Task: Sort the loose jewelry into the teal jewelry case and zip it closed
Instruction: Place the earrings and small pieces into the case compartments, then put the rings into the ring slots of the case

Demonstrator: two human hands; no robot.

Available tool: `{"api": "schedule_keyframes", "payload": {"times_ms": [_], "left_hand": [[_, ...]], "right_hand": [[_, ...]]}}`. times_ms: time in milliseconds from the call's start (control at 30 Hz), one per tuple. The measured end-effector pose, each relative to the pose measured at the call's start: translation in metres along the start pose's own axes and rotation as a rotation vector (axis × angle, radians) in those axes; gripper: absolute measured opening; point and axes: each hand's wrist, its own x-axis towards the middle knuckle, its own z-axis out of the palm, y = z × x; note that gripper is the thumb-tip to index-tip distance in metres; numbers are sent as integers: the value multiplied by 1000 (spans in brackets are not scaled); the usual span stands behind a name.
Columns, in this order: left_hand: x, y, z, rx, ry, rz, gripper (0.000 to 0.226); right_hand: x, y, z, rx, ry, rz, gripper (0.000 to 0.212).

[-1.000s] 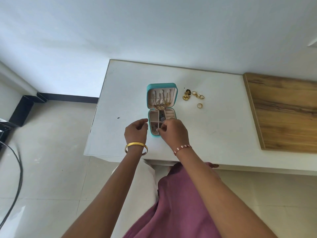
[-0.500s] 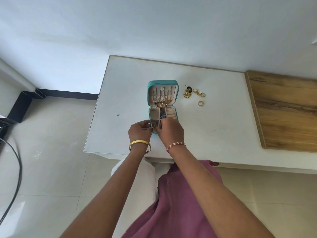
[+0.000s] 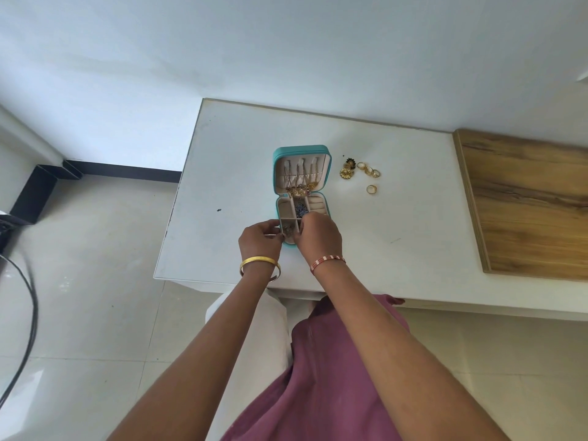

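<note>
The teal jewelry case (image 3: 276, 173) lies open on the white table (image 3: 222, 173). Gold necklaces (image 3: 300, 186) hang in its lid, and a dark blue piece (image 3: 299, 209) sits in a middle compartment of the base. My left hand (image 3: 259, 241) pinches the case's near left wall. My right hand (image 3: 319, 237) has its fingertips together inside the near compartment, beside a small piece (image 3: 288, 230); what they hold is hidden. Loose on the table right of the lid lie gold flower earrings (image 3: 346, 172), a cluster of gold rings (image 3: 369, 169) and a single ring (image 3: 371, 189).
A wooden board (image 3: 525, 202) covers the table's right part. The table's near edge (image 3: 222, 280) is just behind my wrists. A black cable (image 3: 30, 313) runs over the tiled floor at the left. A wall rises behind the table.
Both hands have moved forward and closer together, from just short of the case to over its near compartments. The loose jewelry has not moved.
</note>
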Motion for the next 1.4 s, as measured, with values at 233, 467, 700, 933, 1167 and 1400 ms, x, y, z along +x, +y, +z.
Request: {"api": "schedule_keyframes", "payload": {"times_ms": [233,467,700,933,1167,1400], "left_hand": [[1,-1,-1,16,-3,11,30],[-4,-3,-1,43,43,34,27],[-19,12,2,-41,126,132,25],[-30,53,39,-134,15,202,26],[-24,72,92,-191,-131,138,27],[-6,77,115,-173,-139,87,28]], "right_hand": [[0,-1,-2,-6,0,9,19],[-2,10,-9,149,-37,75,20],[-5,17,-16,303,37,59,14],[11,57,-40,390,163,85,18],[40,118,-45,453,291,234,12],[72,132,-34,426,346,188,13]]}}
